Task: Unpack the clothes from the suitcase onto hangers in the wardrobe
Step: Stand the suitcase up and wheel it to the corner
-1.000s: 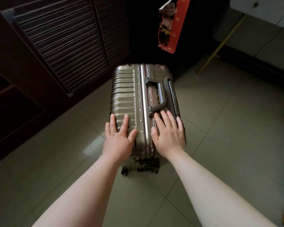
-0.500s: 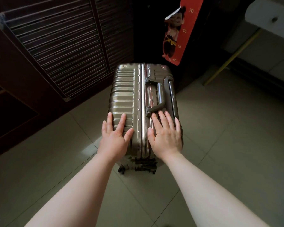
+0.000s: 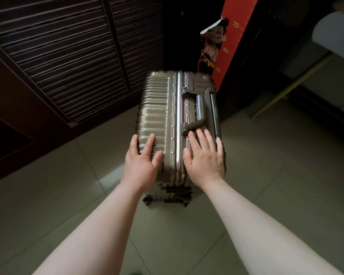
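A closed, ribbed, bronze-coloured hard-shell suitcase (image 3: pixel 157 108) stands upright on the tiled floor, its wheels at the bottom near me. A dark carry handle (image 3: pixel 197 110) lies on its upper face. My left hand (image 3: pixel 142 159) rests flat on the near left part of that face, fingers straight. My right hand (image 3: pixel 205 155) lies flat on the near right part, fingertips just below the handle. The dark wardrobe (image 3: pixel 68 56) with slatted doors rises to the left. No clothes or hangers are in sight.
A red height chart (image 3: pixel 226 48) with a cartoon figure hangs on the dark panel behind the suitcase. A white cabinet (image 3: pixel 334 34) and a yellow pole (image 3: pixel 286 88) stand at the right. Grey tiled floor (image 3: pixel 276 175) spreads to the right and in front.
The view has tilted up a little, so the height chart shows higher numbers. Both hands stay flat on the suitcase in nearly the same spots.
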`<state>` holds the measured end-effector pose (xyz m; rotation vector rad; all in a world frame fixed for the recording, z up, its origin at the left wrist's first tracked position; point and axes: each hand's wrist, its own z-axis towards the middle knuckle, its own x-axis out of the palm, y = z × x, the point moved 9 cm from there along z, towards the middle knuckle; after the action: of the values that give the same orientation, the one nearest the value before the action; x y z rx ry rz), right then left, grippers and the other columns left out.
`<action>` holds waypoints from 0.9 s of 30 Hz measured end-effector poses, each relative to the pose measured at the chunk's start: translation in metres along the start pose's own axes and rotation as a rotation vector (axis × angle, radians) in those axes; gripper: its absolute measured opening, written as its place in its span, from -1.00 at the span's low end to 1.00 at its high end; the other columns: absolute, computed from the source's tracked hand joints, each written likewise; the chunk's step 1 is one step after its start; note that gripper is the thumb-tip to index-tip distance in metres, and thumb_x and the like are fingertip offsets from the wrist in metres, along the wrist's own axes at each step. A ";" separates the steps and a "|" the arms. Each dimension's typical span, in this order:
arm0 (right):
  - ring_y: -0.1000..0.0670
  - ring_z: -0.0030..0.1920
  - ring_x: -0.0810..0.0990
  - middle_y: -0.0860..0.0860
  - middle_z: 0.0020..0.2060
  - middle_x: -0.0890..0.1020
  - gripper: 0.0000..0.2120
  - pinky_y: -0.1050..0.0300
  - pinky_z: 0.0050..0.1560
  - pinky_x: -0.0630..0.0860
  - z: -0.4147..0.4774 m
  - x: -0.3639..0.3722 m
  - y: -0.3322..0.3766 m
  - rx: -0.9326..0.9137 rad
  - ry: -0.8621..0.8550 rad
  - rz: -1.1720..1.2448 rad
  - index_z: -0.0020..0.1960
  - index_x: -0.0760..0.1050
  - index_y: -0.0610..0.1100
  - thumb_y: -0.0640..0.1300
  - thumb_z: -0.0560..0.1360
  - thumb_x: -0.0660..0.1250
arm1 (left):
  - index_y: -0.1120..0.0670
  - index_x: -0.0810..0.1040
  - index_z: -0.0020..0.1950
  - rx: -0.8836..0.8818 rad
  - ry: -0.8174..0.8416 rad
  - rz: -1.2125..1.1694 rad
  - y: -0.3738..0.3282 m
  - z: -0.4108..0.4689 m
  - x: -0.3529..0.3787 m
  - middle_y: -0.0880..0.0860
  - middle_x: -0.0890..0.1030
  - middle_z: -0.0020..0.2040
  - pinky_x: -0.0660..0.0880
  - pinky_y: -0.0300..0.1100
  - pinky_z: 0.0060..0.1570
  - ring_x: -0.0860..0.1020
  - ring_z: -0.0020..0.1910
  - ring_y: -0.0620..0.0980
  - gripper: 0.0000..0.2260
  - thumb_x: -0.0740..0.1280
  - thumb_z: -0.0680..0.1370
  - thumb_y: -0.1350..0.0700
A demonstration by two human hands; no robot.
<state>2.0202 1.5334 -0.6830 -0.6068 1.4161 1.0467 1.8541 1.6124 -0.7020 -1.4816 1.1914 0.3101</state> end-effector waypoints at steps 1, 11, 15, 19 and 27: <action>-0.04 0.52 0.16 -0.02 0.48 0.30 -0.43 -0.19 0.50 0.02 0.008 -0.001 -0.007 -0.019 0.007 0.000 0.48 0.28 -0.01 0.13 0.53 -0.07 | -0.35 0.00 0.49 -0.004 -0.001 -0.005 -0.005 0.003 0.003 -0.11 -0.19 0.56 0.10 0.07 0.47 0.02 0.53 0.12 -0.51 0.06 0.58 -0.26; -0.03 0.49 0.23 -0.02 0.44 0.37 -0.47 -0.14 0.49 0.04 0.069 -0.010 -0.065 -0.144 0.046 0.012 0.44 0.36 -0.04 0.10 0.54 0.01 | -0.32 -0.07 0.50 -0.020 0.001 0.157 -0.063 0.034 0.030 -0.04 -0.18 0.52 0.38 0.05 0.27 0.38 0.31 0.23 -0.47 -0.01 0.55 -0.32; -0.02 0.50 0.21 -0.01 0.45 0.35 -0.48 -0.16 0.50 0.05 0.087 -0.011 -0.080 -0.180 0.077 0.016 0.45 0.34 -0.02 0.10 0.55 0.01 | -0.24 0.03 0.50 0.024 -0.058 0.196 -0.081 0.054 0.026 0.11 -0.06 0.51 0.12 0.07 0.46 0.14 0.46 0.20 -0.40 0.07 0.51 -0.35; -0.02 0.51 0.18 0.00 0.47 0.32 -0.48 -0.14 0.51 0.01 0.117 -0.013 -0.104 -0.231 0.091 0.006 0.47 0.30 -0.01 0.10 0.55 0.00 | -0.19 -0.05 0.55 0.099 -0.106 0.279 -0.111 0.089 0.027 0.10 -0.18 0.56 -0.03 0.03 0.51 -0.09 0.54 0.12 -0.32 0.04 0.49 -0.38; 0.00 0.54 0.08 0.02 0.51 0.24 -0.45 -0.14 0.52 -0.08 0.175 -0.012 -0.138 -0.351 0.144 0.014 0.51 0.23 0.00 0.14 0.57 -0.07 | -0.13 -0.02 0.56 -0.035 -0.221 0.045 -0.150 0.122 0.058 -0.06 -0.24 0.56 0.02 0.03 0.47 -0.18 0.55 0.04 -0.41 0.07 0.57 -0.23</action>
<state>2.2261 1.6191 -0.6837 -0.9432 1.3693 1.2966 2.0496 1.6635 -0.6959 -1.4115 1.0470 0.5145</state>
